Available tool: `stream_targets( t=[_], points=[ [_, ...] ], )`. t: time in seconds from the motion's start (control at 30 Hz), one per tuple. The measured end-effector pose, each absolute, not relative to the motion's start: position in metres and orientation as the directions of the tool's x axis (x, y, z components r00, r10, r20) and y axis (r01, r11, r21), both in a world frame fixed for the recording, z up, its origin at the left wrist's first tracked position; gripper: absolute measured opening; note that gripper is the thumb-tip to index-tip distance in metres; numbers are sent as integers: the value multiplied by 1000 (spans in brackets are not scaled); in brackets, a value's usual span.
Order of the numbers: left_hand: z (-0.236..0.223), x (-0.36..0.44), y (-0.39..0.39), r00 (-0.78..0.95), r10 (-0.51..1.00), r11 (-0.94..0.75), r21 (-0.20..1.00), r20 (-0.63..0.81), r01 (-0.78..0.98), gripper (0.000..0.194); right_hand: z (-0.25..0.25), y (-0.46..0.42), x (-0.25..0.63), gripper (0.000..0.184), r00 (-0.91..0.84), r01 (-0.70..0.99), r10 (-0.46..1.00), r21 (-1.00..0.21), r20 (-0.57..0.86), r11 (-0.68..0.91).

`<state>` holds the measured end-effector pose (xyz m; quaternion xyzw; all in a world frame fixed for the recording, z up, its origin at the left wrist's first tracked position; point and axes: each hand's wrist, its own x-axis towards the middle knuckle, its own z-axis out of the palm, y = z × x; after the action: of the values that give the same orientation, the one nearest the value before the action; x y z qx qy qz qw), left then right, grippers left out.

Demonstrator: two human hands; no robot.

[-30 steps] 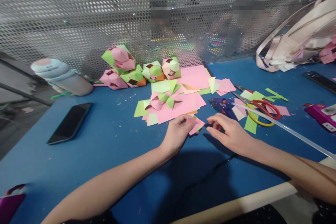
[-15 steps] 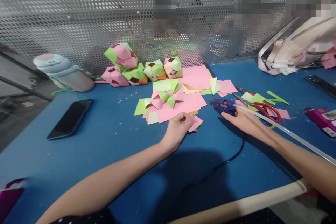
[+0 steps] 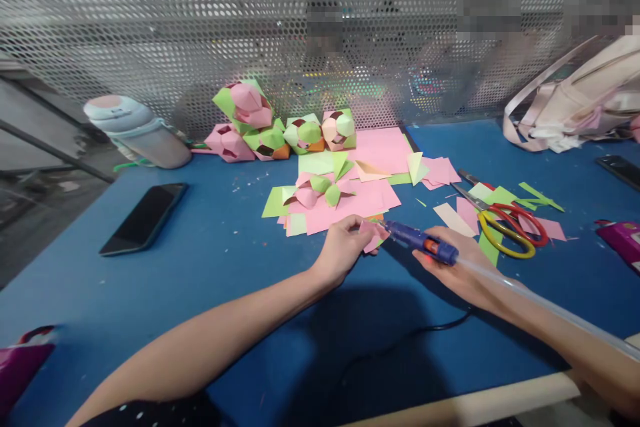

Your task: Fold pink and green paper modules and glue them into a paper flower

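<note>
Over the blue table, my left hand [image 3: 343,247] pinches a small folded pink paper piece [image 3: 373,237] with a bit of green at its edge. My right hand [image 3: 457,267] grips a blue hot glue gun [image 3: 417,240], a clear glue stick trailing from its back. The gun's nozzle is at the upper edge of the pink paper; whether it touches I cannot tell. Behind the left hand, a partly built pink and green paper shape [image 3: 320,190] lies on stacked pink and green sheets [image 3: 375,197].
Finished-looking folded paper balls [image 3: 267,140] sit along the perforated metal panel [image 3: 200,33]. Yellow-handled scissors [image 3: 507,237] and red-handled scissors [image 3: 537,230] lie among paper scraps at right. A phone [image 3: 145,219] and a bottle [image 3: 140,133] are at left; a pale bag [image 3: 585,93] stands far right.
My right hand has lifted the glue gun off the table area by the scissors and brought its nozzle left to the pink paper. My left hand keeps its pinch. The view has shifted slightly.
</note>
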<state>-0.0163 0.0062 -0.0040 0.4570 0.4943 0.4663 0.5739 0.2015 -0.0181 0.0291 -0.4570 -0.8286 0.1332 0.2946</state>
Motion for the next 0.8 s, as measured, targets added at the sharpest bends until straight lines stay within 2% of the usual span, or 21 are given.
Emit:
stream_targets(
  t=[0.1,0.23,0.8],
  points=[
    [-1,-14,5,79,988,137,989,-133,-47,13,24,-16,201,15,-498,660,765,-394,409,640],
    [0,-12,4,71,989,134,991,-132,-27,16,19,-15,204,12,-514,706,766,-317,386,633],
    [-3,-14,3,82,995,61,998,-63,27,13,25,-19,204,13,-501,753,790,-272,354,599]
  ],
)
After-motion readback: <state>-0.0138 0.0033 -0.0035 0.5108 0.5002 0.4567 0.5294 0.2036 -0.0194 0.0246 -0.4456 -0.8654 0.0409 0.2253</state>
